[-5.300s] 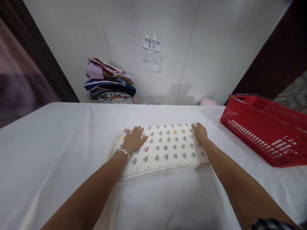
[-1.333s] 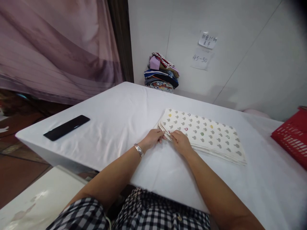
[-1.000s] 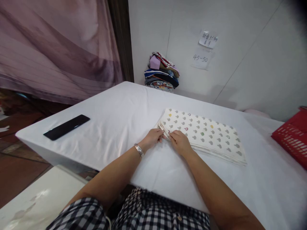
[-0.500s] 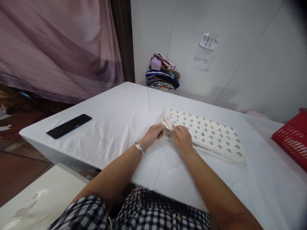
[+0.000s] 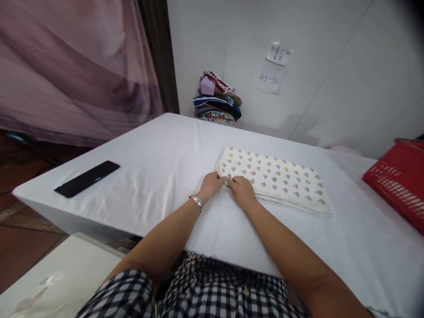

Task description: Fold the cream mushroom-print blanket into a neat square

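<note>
A folded cream cloth [image 5: 281, 176] with small grey tree-like prints and a few coloured ones lies flat on the white-covered table [image 5: 159, 163]. Its layers show along the near edge. My left hand [image 5: 212, 184], with a silver band at the wrist, pinches the cloth's near left corner, thumb on top. Close beside it, my right hand [image 5: 243, 191] has its curled fingers on the near edge of the same corner, gripping or pressing it. The undersides of the fingers are hidden.
To the left lies a black phone-like slab [image 5: 88, 178]. A red slotted basket [image 5: 399, 181] stands at the right edge. Behind the table, a pile of folded fabrics [image 5: 218, 99] rests by the wall, below paper notes [image 5: 273, 79]. A pale surface [image 5: 62, 274] is at lower left.
The corner that both hands held lifted, with its layers fanned, now lies down flat on the stack. The view has shifted slightly to the right.
</note>
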The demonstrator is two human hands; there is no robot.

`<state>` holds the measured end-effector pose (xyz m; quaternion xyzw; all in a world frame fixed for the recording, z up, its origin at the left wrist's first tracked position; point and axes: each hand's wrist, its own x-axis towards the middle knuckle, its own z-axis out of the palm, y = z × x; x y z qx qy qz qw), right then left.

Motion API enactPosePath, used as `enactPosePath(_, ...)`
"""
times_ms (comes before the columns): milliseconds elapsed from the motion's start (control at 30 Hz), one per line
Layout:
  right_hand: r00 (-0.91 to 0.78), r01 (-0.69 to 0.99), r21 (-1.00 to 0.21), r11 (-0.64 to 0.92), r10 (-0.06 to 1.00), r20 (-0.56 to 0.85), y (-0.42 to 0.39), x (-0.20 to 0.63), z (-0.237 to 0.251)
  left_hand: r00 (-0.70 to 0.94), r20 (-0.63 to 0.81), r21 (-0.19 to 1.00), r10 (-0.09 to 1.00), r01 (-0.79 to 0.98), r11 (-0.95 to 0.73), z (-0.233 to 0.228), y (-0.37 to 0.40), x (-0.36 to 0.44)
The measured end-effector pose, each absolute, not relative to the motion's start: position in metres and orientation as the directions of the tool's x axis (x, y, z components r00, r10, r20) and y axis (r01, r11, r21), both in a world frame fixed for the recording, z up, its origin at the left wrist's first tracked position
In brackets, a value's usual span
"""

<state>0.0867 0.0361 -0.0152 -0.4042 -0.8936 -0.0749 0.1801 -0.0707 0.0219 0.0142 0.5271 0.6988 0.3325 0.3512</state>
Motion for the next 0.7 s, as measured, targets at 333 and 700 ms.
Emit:
enactPosePath(333, -0.56, 0.661, -0.226, 0.716, 0.67, 0.487, 0.026, 0.136, -0.016, -0.176, 0.007, 0.61, 0.984, 0.78, 0.135, 0.013, 0.02, -0.075)
enactPosePath(700, -0.296, 0.753, -0.365, 0.548, 0.777, 0.556, 0.008, 0.229, -0.021, 0.073, 0.375, 0.306, 0.924, 0.931, -0.197, 0.016, 0.014, -0.07)
